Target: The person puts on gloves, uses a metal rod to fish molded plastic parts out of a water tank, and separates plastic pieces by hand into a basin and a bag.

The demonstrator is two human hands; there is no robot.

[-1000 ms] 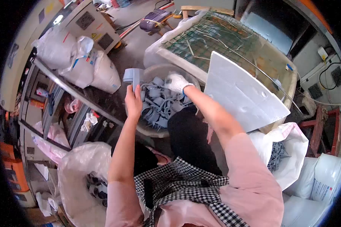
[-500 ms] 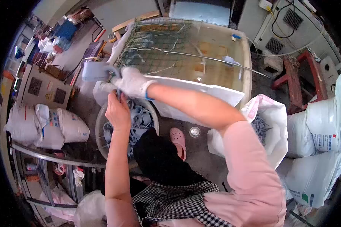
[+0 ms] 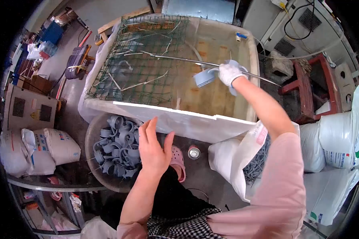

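Observation:
My right hand [image 3: 229, 74], in a white glove, is closed round a grey plastic ring-shaped part [image 3: 204, 78] above the water tank [image 3: 223, 99]. Part of that piece is hidden behind the glove. A thin metal rod [image 3: 179, 59] lies across the tank and passes by this hand. My bare left hand [image 3: 152, 147] is held up in front of the tank with its fingers apart and nothing in them. To its left stands a round tub [image 3: 91, 149] heaped with similar grey plastic parts [image 3: 117, 143].
Green netting [image 3: 147, 75] covers the tank's left side. A white sack [image 3: 231, 163] of thin grey pieces stands at its front right. Full sacks [image 3: 341, 131] are stacked at right, others [image 3: 54, 147] at left. A small can [image 3: 193, 152] stands on the floor.
My right hand has swung from above the tub rightward over the tank, carrying a grey part. My left hand has come away from it, lowered and opened. The view has shifted slightly.

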